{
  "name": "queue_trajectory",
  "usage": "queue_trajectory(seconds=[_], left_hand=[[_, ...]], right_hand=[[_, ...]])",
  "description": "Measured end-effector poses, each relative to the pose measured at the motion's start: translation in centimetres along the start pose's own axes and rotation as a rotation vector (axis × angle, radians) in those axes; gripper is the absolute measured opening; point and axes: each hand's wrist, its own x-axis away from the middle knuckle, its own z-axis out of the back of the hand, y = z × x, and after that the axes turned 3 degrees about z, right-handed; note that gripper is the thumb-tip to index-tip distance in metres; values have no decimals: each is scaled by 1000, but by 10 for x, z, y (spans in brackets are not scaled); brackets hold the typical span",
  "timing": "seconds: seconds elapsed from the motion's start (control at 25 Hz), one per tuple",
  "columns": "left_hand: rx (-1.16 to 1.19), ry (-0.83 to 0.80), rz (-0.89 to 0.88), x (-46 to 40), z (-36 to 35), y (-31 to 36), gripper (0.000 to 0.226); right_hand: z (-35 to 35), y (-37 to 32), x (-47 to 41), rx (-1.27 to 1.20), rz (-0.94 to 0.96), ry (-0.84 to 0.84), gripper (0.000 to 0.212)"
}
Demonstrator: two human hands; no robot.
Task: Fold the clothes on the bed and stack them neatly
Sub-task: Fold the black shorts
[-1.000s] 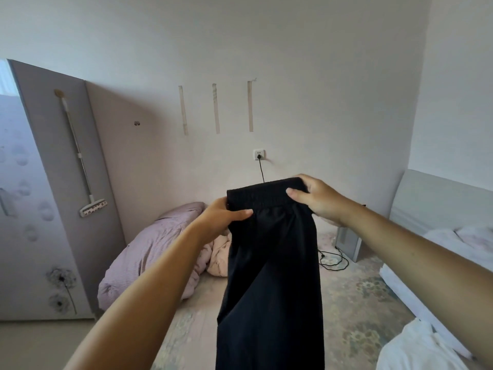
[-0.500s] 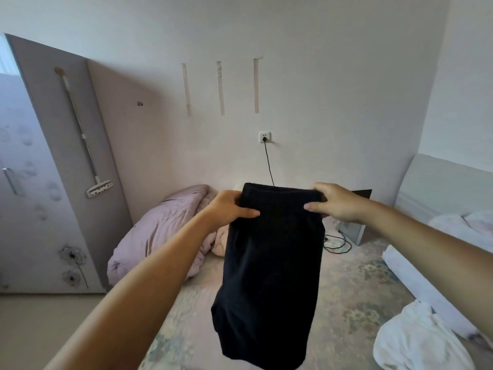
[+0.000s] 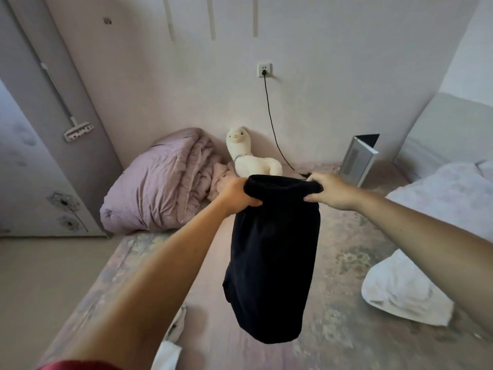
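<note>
A black garment hangs doubled over in the air above the bed. My left hand grips its top left corner and my right hand grips its top right corner, both arms stretched forward. The cloth's lower end dangles just above the patterned sheet. A crumpled white garment lies on the bed to the right. Part of another light garment shows under my left forearm, mostly hidden.
A bunched lilac duvet and a white plush alpaca sit at the bed's far end by the wall. A black cable runs from a wall socket. An open laptop stands at the back right. A wardrobe flanks the left.
My view has tilted down and both hands have lowered the black garment toward the bed. The garment hangs shorter, folded in half, and the plush alpaca has come into sight.
</note>
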Motion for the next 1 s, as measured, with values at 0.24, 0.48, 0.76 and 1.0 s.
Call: queue_trajectory(seconds=[0.24,0.48,0.76,1.0], left_hand=[[-108,131,79,-76,-46,-67,43],[-144,308,-35,-100,-62,-110,12],[-308,85,-160,-7,-235,-296,40],[-490,-271,-366,136,-384,-419,53]], right_hand=[[-72,61,-74,42,10,64,15],[-118,82,-101,402,207,40,33],[-302,210,-6,894,512,-257,33],[-475,298,145,819,356,-803,39]])
